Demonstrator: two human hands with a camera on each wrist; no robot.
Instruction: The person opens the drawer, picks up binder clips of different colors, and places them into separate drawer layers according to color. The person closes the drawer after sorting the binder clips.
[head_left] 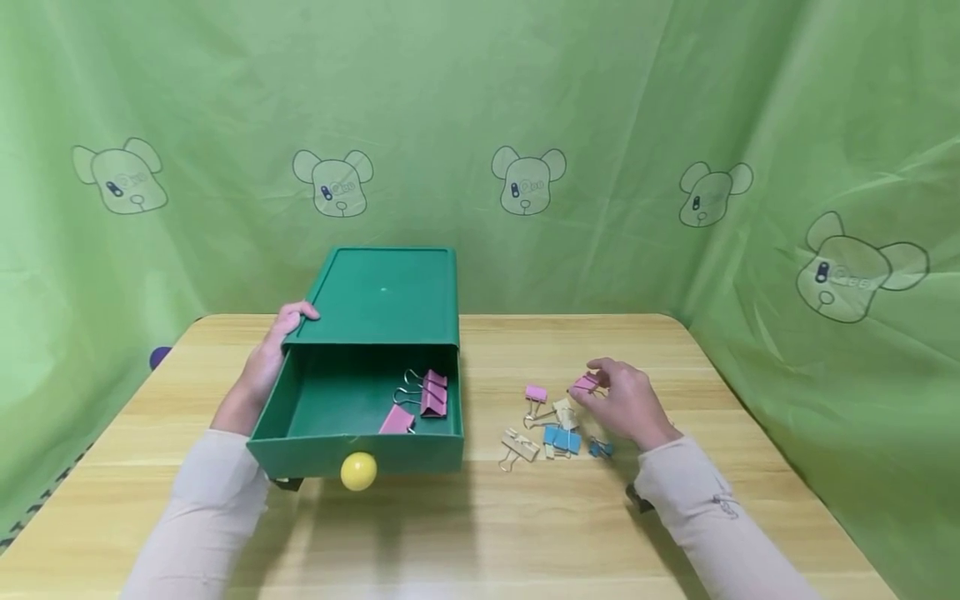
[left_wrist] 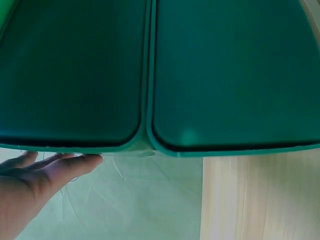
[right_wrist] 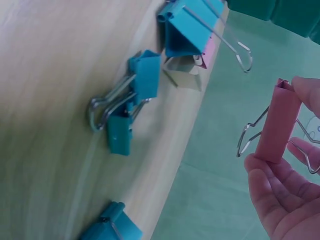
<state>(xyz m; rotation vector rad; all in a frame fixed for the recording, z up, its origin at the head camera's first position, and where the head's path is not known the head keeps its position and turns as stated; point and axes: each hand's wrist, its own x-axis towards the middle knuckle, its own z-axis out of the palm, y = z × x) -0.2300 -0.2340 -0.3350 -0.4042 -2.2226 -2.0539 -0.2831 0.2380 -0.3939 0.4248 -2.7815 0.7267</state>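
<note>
My right hand (head_left: 628, 404) pinches a pink binder clip (right_wrist: 277, 122) between thumb and fingertips, its wire handles sticking out to both sides. Below it on the table lies a loose group: a pink clip (head_left: 536, 393), cream clips (head_left: 521, 444), a larger blue clip (head_left: 562, 439) and small blue clips (head_left: 601, 447). At left stands a green box (head_left: 382, 292) with its drawer (head_left: 352, 454) pulled out. Two pink clips (head_left: 434, 396) show inside, at the drawer's right. My left hand (head_left: 262, 367) rests along the box's left side, fingers extended near the top edge.
A yellow round knob (head_left: 358, 472) projects from the drawer front. The wooden table (head_left: 540, 533) runs back to a green curtain (head_left: 435, 108) with mouse-head drawings, which also hangs on both sides. A purple object (head_left: 159, 357) shows beyond the table's left edge.
</note>
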